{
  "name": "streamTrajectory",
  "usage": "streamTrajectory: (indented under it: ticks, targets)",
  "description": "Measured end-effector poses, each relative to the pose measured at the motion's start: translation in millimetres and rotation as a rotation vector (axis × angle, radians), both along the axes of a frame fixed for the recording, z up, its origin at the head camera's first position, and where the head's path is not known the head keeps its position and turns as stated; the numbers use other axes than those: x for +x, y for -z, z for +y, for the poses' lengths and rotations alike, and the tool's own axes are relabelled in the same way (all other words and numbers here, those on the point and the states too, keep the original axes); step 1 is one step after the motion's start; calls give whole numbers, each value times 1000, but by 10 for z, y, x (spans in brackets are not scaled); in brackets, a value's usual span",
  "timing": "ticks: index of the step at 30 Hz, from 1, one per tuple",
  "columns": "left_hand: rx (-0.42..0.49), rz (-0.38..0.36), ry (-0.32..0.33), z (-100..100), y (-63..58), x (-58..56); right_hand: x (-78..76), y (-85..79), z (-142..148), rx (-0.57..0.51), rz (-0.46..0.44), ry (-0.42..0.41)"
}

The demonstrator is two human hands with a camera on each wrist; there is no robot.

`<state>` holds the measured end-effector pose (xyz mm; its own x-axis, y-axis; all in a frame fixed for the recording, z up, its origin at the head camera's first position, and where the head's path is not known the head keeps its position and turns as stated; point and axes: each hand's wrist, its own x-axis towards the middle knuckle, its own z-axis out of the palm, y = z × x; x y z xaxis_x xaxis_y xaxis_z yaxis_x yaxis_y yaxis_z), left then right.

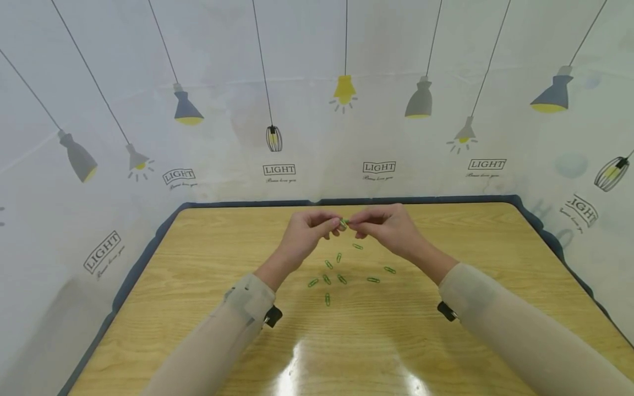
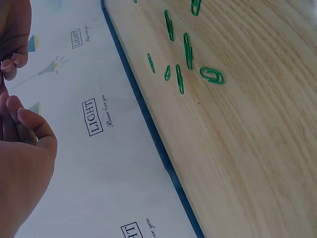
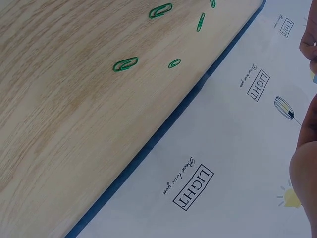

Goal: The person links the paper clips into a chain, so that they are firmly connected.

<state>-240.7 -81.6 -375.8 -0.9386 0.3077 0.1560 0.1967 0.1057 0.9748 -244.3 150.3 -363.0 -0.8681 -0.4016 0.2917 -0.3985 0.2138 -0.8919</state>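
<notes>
Above the table, my left hand pinches a green paper clip between thumb and forefinger. My right hand meets it from the other side, its thumb and forefinger pinching at a bit of green. Whether that is the same clip or a second one is too small to tell. Both hands are cut off at the edges of the wrist views, where the left hand and the right hand hide what they hold. Below them, several loose green paper clips lie scattered on the wooden table.
The wooden table has a dark blue edging along its back and sides. Behind it hangs a pale wall covering printed with lamps and lettering. One paper clip lies nearer the right forearm.
</notes>
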Motion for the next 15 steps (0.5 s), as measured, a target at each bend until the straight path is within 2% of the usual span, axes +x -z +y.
streamTrajectory:
  ticks: [10,15]
  targets:
    - [30,-12,-6,17,-23,24,17,13,17,-5,-8,-1]
    - [34,-17,-36,40,-22,32,24,28,27,7,-4,0]
